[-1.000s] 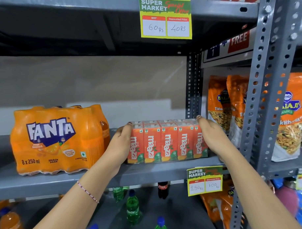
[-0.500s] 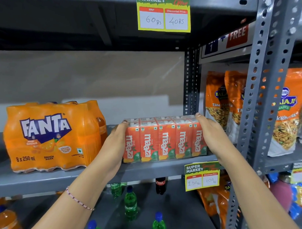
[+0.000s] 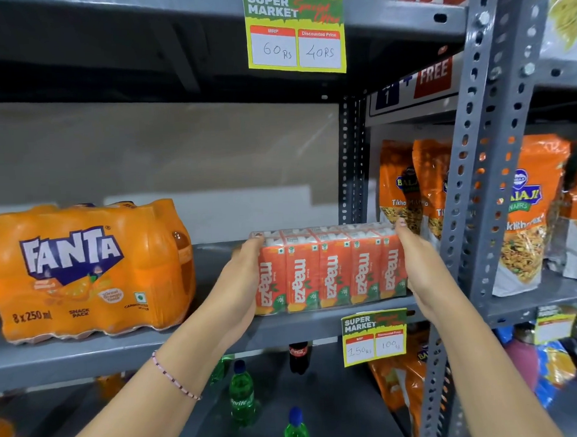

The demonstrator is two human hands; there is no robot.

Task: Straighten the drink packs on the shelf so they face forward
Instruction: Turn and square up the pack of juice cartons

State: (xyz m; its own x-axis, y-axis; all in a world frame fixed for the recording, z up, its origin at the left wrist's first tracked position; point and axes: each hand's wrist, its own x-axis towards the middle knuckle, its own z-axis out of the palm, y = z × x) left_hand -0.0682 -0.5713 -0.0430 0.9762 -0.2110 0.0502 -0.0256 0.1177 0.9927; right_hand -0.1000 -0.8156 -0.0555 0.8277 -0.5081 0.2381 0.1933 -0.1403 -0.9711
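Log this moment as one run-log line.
left hand: gripping Maaza pack's left end | right hand: gripping right end | Maaza pack: on shelf, labels forward | Fanta pack: untouched, facing forward

Middle shelf, taken as the landmark. On it, toward its left end, stands the Fanta pack; to the right of that pack, near the shelf's front edge, stands the Maaza carton pack, its printed faces forward. The left hand lies against the carton pack's left end, the right hand against its right end. A price tag hangs from the shelf's front edge, below the carton pack's right half. Right of the shelf, past the upright post, stand snack bags. Beneath the shelf stand bottles. Above it, on the upper shelf's edge, hangs a second price tag.
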